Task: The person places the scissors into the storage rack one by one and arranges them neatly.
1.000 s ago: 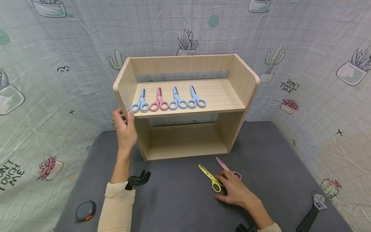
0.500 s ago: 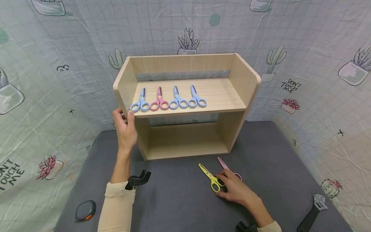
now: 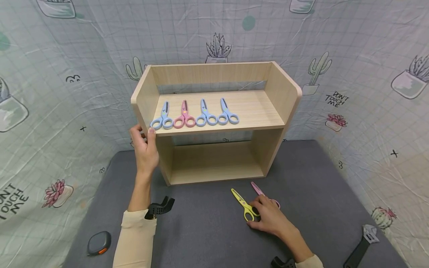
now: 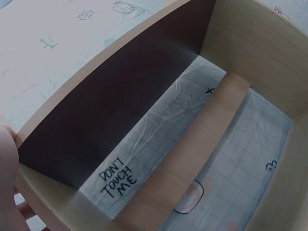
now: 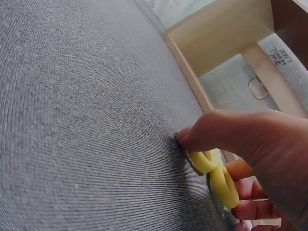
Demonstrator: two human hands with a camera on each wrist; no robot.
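Observation:
My left hand [image 3: 143,134] grips the front edge of the left side panel of a pale wooden shelf unit [image 3: 258,111], thumb on the inner face; in the left wrist view only the hand's edge [image 4: 8,163] shows beside the panel [image 4: 120,91]. Several small scissors lie in a row on the upper shelf: blue [image 3: 162,117], pink [image 3: 184,116], blue [image 3: 205,114], blue [image 3: 227,113]. On the grey mat, my right hand [image 3: 256,211] pinches the handle loops of yellow scissors [image 3: 244,204], seen close up in the right wrist view [image 5: 222,183]. Pink scissors [image 3: 259,189] lie just right of them, handle partly hidden by my fingers.
The grey mat [image 3: 207,238] covers the table. A black and orange gadget [image 3: 99,243] lies at the front left, a black wrench [image 3: 362,243] at the front right. The shelf's lower compartment [image 3: 214,163] holds nothing. Printed cloth hangs all around.
My right hand's fingers have closed onto the yellow scissors' handle, and the scissors have shifted slightly. The left hand has stayed on the shelf panel.

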